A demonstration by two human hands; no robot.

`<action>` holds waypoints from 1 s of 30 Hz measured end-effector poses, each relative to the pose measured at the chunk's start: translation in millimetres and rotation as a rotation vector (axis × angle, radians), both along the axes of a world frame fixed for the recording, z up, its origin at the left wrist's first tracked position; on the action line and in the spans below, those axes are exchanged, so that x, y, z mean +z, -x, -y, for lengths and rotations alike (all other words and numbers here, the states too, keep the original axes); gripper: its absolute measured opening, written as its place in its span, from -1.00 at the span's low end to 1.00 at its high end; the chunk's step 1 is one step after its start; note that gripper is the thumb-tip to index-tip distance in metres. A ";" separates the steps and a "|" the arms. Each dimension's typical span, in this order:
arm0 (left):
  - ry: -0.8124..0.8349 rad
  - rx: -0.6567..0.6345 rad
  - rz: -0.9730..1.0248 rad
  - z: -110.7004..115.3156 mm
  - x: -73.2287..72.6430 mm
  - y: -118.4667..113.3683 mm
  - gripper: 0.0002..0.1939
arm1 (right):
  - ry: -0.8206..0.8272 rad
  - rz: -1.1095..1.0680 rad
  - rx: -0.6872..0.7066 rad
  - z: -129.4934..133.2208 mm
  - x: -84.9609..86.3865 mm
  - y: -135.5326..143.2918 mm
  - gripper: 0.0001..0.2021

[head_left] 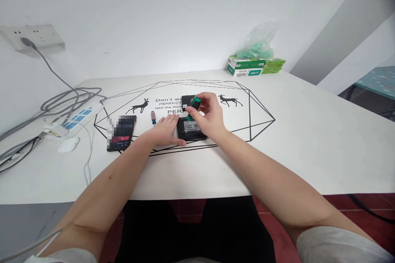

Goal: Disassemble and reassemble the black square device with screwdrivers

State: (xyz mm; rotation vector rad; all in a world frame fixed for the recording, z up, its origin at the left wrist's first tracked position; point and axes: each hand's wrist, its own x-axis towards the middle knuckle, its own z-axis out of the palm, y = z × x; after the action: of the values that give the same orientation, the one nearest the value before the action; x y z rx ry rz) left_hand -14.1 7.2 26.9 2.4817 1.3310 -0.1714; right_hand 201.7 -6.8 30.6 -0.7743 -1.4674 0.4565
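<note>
A flat black case (pixel 193 136) lies in front of me, with a silver-labelled drive-like unit (pixel 190 126) in its recess. My right hand (pixel 212 118) grips a green and black screwdriver (pixel 195 102) by its handle, upright over the far part of the case. Whether its tip touches the case is hidden. Palm down on the table, my left hand (pixel 166 130) rests with fingers stretched out, its thumb by the case's left edge. Just beyond the case is a black flat piece (pixel 187 100), partly covered by my right hand. A smaller screwdriver with a clear reddish handle (pixel 153 116) lies beyond my left hand.
A phone (pixel 122 133) lies at left, near a white earbud case (pixel 68 144). Further left are a power strip (pixel 78 118) and tangled grey cables (pixel 69 94). Green and white boxes (pixel 247 65) topped by a plastic bag (pixel 257 47) stand against the wall.
</note>
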 end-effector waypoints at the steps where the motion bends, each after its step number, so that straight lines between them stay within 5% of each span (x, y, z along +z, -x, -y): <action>1: 0.000 0.005 -0.006 0.2 0.2 -0.4 0.43 | -0.007 0.009 0.006 -0.1 0.1 -1.0 -0.59; 30: -0.011 0.002 0.005 1.7 2.0 -1.6 0.44 | -0.110 0.113 0.035 4.9 -0.6 1.2 -0.60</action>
State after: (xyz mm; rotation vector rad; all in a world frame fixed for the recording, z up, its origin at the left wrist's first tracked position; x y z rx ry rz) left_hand -12.5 5.4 28.8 2.4887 1.3359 -0.1578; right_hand 200.5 -11.6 30.0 -0.6969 -1.5996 0.3605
